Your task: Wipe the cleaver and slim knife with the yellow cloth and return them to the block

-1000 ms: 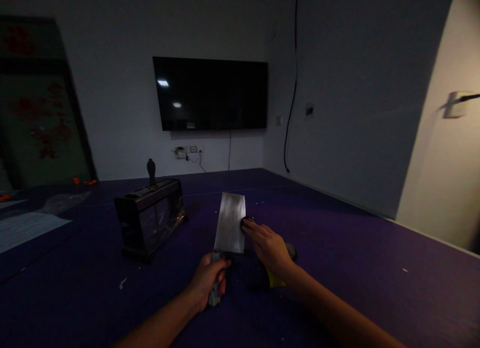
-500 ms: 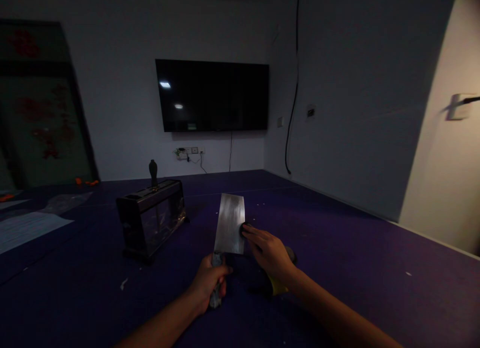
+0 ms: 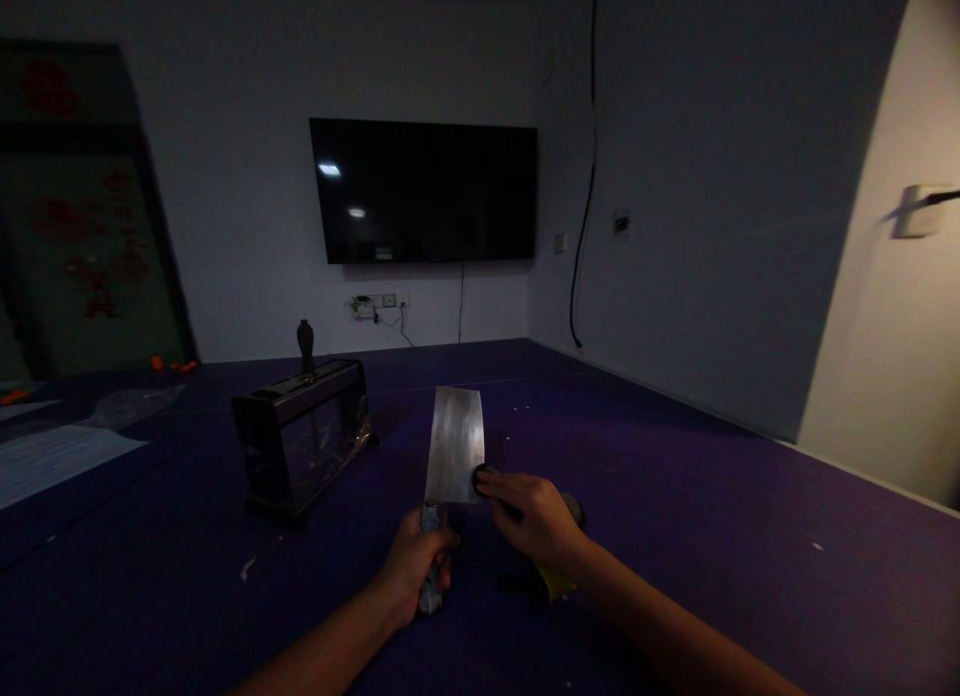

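Observation:
My left hand (image 3: 420,564) is wrapped around the grey, worn handle of a cleaver (image 3: 456,446). The broad metal blade points away from me, its face turned up. At the blade's right edge, near the handle end, my right hand (image 3: 536,516) pinches a small dark round piece (image 3: 481,479) with its fingers. That piece touches or nearly touches the edge; its kind is too dark to make out. Partly hidden beneath my right wrist lies a yellow and dark object (image 3: 555,582).
A dark knife block (image 3: 300,441) with clear sides stands left of the cleaver, one dark handle (image 3: 305,344) rising from its top. Paper sheets (image 3: 60,461) and clear plastic (image 3: 135,404) lie far left on the purple surface (image 3: 675,556). A television (image 3: 427,191) hangs on the wall behind.
My right hand with the dark round piece has slid down along the blade's edge towards the handle. The cleaver has shifted slightly left.

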A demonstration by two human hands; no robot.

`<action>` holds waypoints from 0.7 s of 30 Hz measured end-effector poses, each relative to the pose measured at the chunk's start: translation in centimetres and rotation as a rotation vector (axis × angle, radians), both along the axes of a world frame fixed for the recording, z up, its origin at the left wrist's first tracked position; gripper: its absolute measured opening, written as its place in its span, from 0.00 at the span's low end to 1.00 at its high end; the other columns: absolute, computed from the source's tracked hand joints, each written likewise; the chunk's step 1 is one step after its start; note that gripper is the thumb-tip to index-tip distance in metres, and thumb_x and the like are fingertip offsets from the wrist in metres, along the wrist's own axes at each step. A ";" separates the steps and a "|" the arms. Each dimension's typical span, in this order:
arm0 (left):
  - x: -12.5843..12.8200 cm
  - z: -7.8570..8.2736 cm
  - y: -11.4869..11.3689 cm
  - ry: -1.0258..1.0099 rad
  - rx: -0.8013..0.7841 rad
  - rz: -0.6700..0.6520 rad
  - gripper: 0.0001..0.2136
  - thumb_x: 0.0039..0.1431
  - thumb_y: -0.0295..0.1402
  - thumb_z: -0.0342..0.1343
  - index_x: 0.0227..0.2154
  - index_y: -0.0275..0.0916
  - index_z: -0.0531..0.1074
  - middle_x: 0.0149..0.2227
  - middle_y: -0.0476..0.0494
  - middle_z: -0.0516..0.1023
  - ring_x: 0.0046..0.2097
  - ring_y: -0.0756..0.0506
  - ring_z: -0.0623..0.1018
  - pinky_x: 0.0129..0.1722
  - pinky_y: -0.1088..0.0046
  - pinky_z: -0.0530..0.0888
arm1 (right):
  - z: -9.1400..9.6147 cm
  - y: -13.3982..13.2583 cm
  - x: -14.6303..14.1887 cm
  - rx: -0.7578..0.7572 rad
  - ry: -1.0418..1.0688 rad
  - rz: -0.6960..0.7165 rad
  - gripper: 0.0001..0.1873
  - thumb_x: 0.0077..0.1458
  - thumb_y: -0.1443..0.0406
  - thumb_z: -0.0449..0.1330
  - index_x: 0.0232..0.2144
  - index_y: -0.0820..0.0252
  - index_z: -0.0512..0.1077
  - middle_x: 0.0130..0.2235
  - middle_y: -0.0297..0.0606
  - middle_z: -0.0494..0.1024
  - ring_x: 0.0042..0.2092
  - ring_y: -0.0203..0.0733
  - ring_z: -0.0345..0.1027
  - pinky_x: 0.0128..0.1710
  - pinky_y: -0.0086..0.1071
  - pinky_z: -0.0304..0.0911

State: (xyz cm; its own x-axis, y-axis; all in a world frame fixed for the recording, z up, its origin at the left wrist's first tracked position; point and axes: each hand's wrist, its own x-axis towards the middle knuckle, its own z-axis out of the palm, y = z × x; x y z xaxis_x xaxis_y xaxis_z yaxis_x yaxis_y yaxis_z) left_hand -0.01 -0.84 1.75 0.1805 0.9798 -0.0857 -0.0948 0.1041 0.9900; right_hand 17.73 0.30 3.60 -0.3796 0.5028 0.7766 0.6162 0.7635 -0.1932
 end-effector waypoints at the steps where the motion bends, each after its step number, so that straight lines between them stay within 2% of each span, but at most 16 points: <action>1: 0.0 0.0 0.0 0.001 -0.006 0.006 0.08 0.37 0.30 0.52 0.24 0.40 0.58 0.11 0.61 0.56 0.10 0.55 0.58 0.11 0.81 0.52 | 0.0 0.0 0.0 0.005 -0.001 0.010 0.17 0.47 0.73 0.51 0.37 0.59 0.74 0.42 0.40 0.75 0.41 0.40 0.71 0.41 0.32 0.67; 12: -0.1 0.0 0.2 -0.058 -0.035 0.049 0.10 0.35 0.32 0.53 0.24 0.40 0.58 0.11 0.62 0.56 0.11 0.56 0.58 0.12 0.82 0.53 | 0.0 -0.4 -0.3 0.008 -0.056 0.120 0.17 0.46 0.73 0.52 0.38 0.59 0.74 0.40 0.38 0.77 0.41 0.39 0.71 0.40 0.29 0.67; 21: -0.2 -0.1 0.3 -0.059 -0.034 0.037 0.09 0.35 0.31 0.53 0.21 0.40 0.58 0.11 0.61 0.56 0.11 0.57 0.58 0.11 0.82 0.53 | 0.0 -0.4 -0.4 0.014 -0.074 0.108 0.17 0.46 0.73 0.52 0.38 0.58 0.74 0.40 0.36 0.77 0.40 0.38 0.72 0.39 0.29 0.67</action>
State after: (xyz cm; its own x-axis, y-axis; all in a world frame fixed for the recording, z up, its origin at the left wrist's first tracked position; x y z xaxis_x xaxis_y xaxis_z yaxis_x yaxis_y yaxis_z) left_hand -0.23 -0.52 1.62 0.1501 0.9826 -0.1096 -0.1575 0.1332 0.9785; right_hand 17.37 -0.12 3.60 -0.4875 0.4451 0.7512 0.5425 0.8285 -0.1389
